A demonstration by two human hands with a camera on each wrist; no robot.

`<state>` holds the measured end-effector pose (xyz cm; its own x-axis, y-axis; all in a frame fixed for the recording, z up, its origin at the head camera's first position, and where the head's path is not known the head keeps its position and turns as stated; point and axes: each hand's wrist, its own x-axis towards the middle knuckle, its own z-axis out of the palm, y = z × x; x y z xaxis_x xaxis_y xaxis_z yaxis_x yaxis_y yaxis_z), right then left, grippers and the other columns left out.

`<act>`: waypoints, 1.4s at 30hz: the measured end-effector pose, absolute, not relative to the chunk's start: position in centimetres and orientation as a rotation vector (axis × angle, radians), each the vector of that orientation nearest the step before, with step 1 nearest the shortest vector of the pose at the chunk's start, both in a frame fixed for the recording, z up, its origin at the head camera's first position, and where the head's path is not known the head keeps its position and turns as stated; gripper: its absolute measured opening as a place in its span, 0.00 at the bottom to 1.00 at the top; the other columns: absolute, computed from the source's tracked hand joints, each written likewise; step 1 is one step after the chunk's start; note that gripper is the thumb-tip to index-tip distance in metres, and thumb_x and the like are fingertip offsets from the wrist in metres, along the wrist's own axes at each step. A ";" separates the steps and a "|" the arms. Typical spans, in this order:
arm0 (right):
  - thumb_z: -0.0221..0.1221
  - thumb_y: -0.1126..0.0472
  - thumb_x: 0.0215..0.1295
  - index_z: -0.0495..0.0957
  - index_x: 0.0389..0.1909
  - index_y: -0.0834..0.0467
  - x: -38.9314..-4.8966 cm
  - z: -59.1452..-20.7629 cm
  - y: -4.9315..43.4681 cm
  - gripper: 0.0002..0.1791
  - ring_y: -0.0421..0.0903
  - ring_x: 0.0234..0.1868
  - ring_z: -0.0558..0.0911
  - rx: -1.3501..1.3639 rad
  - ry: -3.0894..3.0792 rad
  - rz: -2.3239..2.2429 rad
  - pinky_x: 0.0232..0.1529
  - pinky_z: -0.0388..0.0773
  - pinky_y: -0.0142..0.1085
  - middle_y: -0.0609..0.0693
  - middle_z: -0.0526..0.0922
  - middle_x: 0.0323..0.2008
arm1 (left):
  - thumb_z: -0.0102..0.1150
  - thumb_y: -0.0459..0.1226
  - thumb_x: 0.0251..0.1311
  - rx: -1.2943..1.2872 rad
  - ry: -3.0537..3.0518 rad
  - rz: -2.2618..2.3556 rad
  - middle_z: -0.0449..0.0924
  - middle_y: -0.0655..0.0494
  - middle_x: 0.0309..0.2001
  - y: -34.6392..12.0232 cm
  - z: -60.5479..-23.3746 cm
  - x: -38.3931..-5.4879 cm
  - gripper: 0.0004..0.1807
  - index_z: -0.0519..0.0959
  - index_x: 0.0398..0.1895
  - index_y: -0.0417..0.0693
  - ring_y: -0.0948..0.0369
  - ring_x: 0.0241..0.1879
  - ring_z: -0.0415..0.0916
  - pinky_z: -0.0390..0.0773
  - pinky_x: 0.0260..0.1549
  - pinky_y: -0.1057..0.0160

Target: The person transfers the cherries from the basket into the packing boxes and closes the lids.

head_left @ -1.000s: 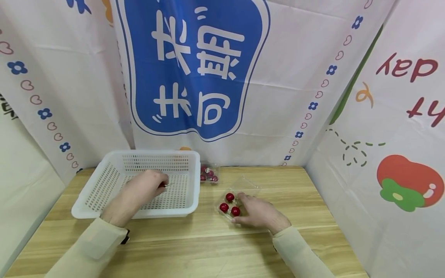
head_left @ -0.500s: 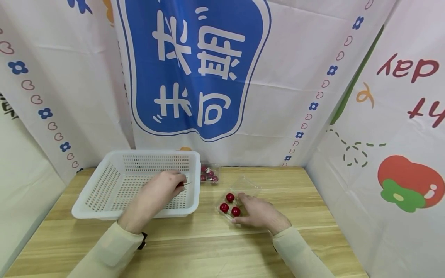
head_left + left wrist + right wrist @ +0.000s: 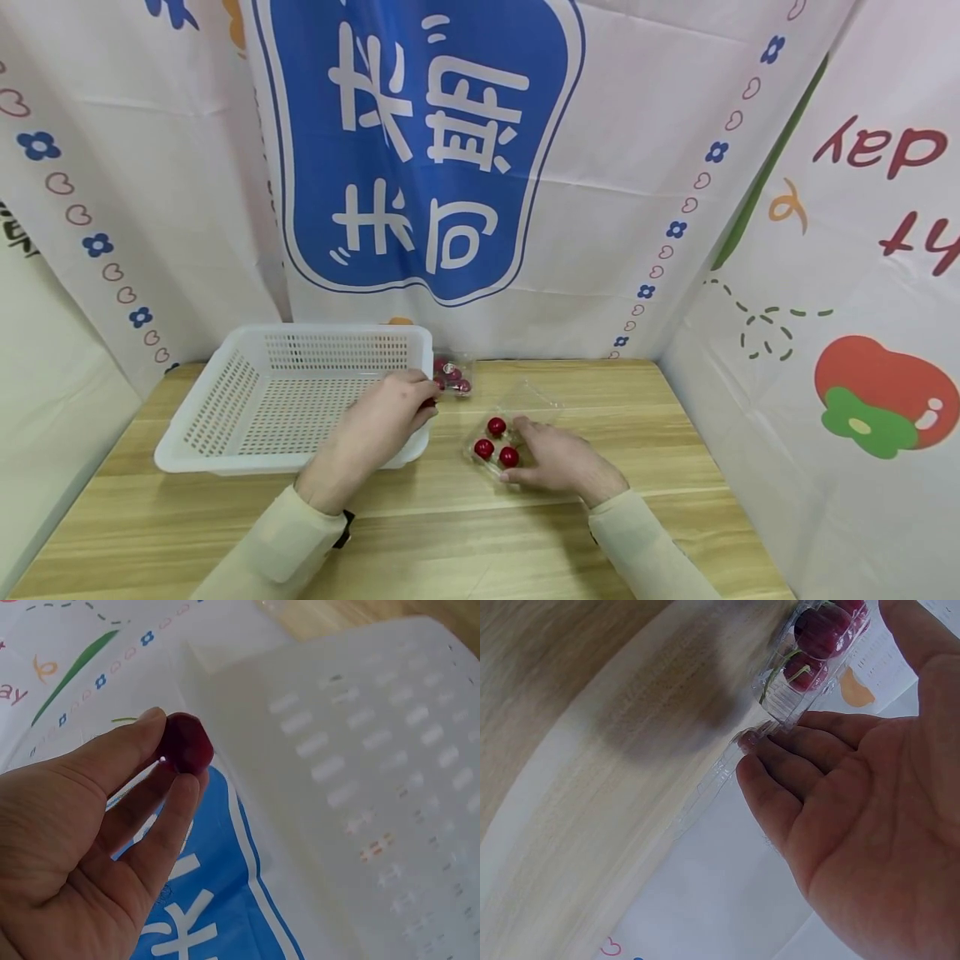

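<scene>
My left hand (image 3: 382,417) pinches a dark red cherry (image 3: 186,742) between thumb and fingertips, over the right rim of the white plastic basket (image 3: 292,462). A thin green stem shows behind the thumb in the left wrist view. With thumb and fingers on either side of its near right corner, my right hand (image 3: 558,458) holds a clear plastic box (image 3: 480,468) on the table. Three red cherries (image 3: 483,448) show in this box from above, and green stems show through its wall in the right wrist view. Its clear lid (image 3: 536,396) is folded back.
A second clear box (image 3: 467,367) with several dark red cherries stands at the back, against the basket's right side. The wooden table (image 3: 450,533) ends at a printed white cloth (image 3: 592,250) behind and at the sides.
My left hand has moved right with the cherry, from inside the basket to its right rim. The right hand and its box have stayed in place.
</scene>
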<state>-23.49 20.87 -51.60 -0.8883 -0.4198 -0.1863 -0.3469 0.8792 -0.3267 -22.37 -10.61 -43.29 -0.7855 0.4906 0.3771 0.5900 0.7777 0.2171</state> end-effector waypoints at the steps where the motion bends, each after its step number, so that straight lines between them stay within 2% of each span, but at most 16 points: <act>1: 0.77 0.29 0.72 0.67 0.90 0.59 -23.5 -51.6 20.9 0.58 0.66 0.80 0.85 -0.580 2.798 -0.419 0.80 0.85 0.65 0.65 0.82 0.82 | 0.79 0.33 0.75 -0.831 -2.675 -0.476 0.93 0.53 0.43 -10.3 -43.4 -22.3 0.03 0.92 0.47 0.46 0.55 0.45 0.91 0.97 0.49 0.52; 9: 0.77 0.30 0.72 0.68 0.90 0.58 -23.5 -51.7 21.0 0.57 0.66 0.78 0.86 -0.598 2.801 -0.427 0.78 0.87 0.64 0.65 0.82 0.81 | 0.79 0.35 0.76 -0.816 -2.717 -0.544 0.95 0.50 0.51 -7.8 -44.3 -22.1 0.11 0.93 0.57 0.44 0.51 0.51 0.95 0.97 0.57 0.49; 13: 0.77 0.30 0.72 0.68 0.89 0.58 -23.5 -51.7 21.0 0.57 0.65 0.77 0.87 -0.604 2.801 -0.434 0.77 0.88 0.64 0.65 0.83 0.80 | 0.79 0.36 0.76 -0.809 -2.726 -0.552 0.95 0.49 0.51 -6.6 -44.7 -22.0 0.10 0.93 0.55 0.44 0.50 0.51 0.94 0.97 0.57 0.49; 18: 0.78 0.30 0.71 0.68 0.89 0.58 -23.5 -51.6 21.0 0.57 0.64 0.75 0.89 -0.612 2.801 -0.442 0.75 0.89 0.64 0.65 0.85 0.79 | 0.78 0.38 0.77 -0.811 -2.735 -0.582 0.93 0.50 0.49 -5.2 -45.3 -21.8 0.07 0.91 0.50 0.45 0.51 0.49 0.93 0.97 0.55 0.51; 24: 0.79 0.32 0.70 0.69 0.88 0.57 -23.6 -51.7 21.0 0.56 0.64 0.71 0.91 -0.630 2.804 -0.453 0.71 0.91 0.65 0.64 0.86 0.78 | 0.79 0.40 0.77 -0.802 -2.767 -0.551 0.91 0.53 0.45 -3.4 -46.4 -21.4 0.07 0.91 0.48 0.47 0.55 0.45 0.92 0.96 0.45 0.57; 31: 0.79 0.32 0.71 0.69 0.88 0.58 -23.8 -51.8 21.1 0.56 0.65 0.73 0.90 -0.659 2.804 -0.435 0.73 0.90 0.65 0.65 0.84 0.79 | 0.81 0.41 0.75 -0.771 -2.795 -0.516 0.90 0.52 0.42 -1.9 -47.8 -21.1 0.09 0.91 0.45 0.46 0.56 0.39 0.90 0.95 0.38 0.60; 39: 0.79 0.32 0.72 0.69 0.88 0.59 -23.8 -51.9 21.1 0.56 0.65 0.74 0.89 -0.668 2.801 -0.442 0.75 0.89 0.64 0.64 0.84 0.79 | 0.76 0.44 0.80 -0.728 -2.874 -0.534 0.91 0.54 0.43 -0.6 -49.5 -21.2 0.11 0.92 0.53 0.47 0.61 0.37 0.88 0.91 0.35 0.68; 42: 0.79 0.32 0.72 0.70 0.88 0.59 -23.8 -51.9 21.1 0.56 0.65 0.75 0.88 -0.665 2.802 -0.439 0.76 0.89 0.64 0.64 0.84 0.80 | 0.75 0.44 0.81 -0.719 -2.881 -0.527 0.91 0.55 0.43 -0.3 -50.1 -21.4 0.10 0.92 0.53 0.48 0.61 0.39 0.88 0.91 0.37 0.67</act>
